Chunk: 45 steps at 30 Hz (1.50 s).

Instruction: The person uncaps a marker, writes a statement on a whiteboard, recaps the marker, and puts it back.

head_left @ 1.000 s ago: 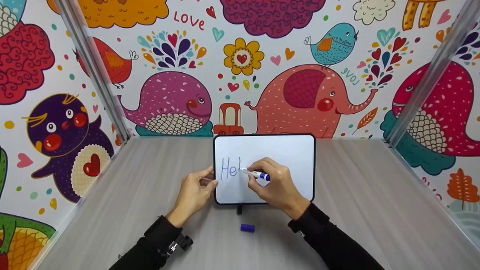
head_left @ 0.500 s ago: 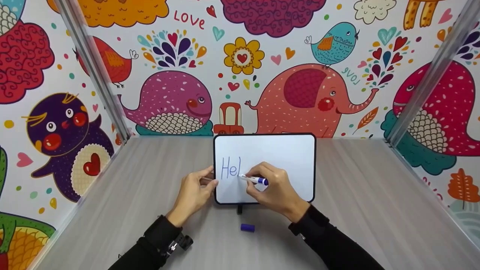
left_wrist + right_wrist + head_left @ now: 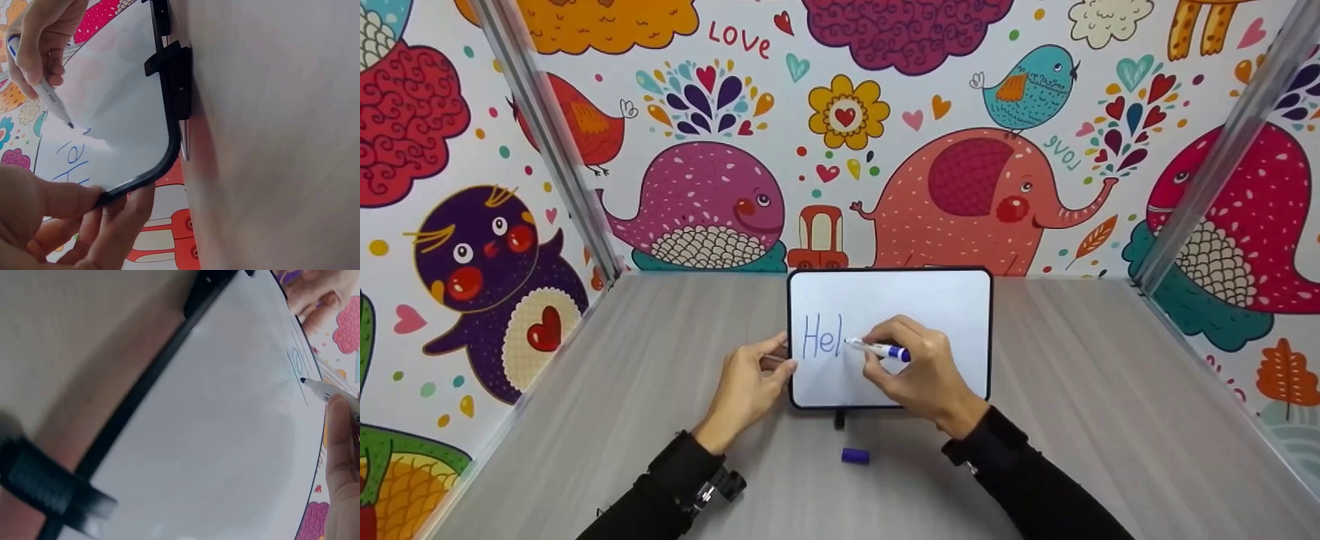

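Observation:
A small whiteboard (image 3: pixel 915 300) with a black frame stands propped on the table, with "Hel" written in blue on its left part. My left hand (image 3: pixel 750 384) grips its left edge; in the left wrist view the thumb (image 3: pixel 67 199) is on the front and the fingers are behind. In my right hand (image 3: pixel 919 367) a white and blue whiteboard marker (image 3: pixel 885 349) is pinched between thumb and fingers. Its dark tip is just right of the "l", at or close to the surface; I cannot tell whether it touches. The marker's blue cap (image 3: pixel 855 456) lies on the table before the board.
Black feet (image 3: pixel 177 79) support the board's lower edge. The grey wood-grain table (image 3: pixel 1080 390) extends to both sides. Printed cartoon walls (image 3: pixel 697 202) enclose it at the back and sides, with metal posts (image 3: pixel 562 165) at the corners.
The right hand has moved the marker down along the "l", lengthening that stroke, then up and slightly right, off its lower end. The left hand and board have stayed put.

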Available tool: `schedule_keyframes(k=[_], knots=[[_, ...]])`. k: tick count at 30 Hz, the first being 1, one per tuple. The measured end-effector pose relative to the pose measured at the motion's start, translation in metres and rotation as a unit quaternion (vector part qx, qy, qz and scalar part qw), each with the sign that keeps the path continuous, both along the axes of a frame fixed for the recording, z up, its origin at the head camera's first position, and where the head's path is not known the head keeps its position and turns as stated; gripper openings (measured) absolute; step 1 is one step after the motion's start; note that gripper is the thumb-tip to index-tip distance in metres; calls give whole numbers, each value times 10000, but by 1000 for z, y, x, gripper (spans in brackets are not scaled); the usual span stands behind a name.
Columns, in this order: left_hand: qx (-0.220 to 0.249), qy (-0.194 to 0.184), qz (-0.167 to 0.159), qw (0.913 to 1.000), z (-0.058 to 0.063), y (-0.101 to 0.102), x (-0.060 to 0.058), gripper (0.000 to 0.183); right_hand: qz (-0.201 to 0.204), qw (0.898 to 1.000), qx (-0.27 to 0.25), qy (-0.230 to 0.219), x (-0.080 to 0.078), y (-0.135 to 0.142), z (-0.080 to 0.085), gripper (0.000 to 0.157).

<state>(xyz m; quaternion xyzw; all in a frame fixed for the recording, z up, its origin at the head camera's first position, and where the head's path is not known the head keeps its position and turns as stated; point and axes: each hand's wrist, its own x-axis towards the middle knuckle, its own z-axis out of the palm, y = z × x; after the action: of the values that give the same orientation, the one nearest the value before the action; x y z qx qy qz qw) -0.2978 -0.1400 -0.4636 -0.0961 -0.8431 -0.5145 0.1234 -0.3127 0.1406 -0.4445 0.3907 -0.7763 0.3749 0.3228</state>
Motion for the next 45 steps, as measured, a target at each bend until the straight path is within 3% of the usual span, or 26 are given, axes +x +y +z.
schedule_keyframes(k=[10, 27, 37, 45], knots=[[-94, 30, -19, 9999, 0, 0, 1, 49, -392, 9987, -165, 284, -5, 5, 9, 19], [87, -41, 2, 10000, -1, 1, 0, 49, -418, 9990, -112, 78, -5, 3, 7, 24], [-57, -36, -6, 10000, 0, 0, 1, 49, -407, 9988, -87, 246, -8, 2, 5, 20], [-55, -30, -15, 10000, -1, 0, 0, 49, -286, 9996, -8, 69, -4, 4, 3, 18]])
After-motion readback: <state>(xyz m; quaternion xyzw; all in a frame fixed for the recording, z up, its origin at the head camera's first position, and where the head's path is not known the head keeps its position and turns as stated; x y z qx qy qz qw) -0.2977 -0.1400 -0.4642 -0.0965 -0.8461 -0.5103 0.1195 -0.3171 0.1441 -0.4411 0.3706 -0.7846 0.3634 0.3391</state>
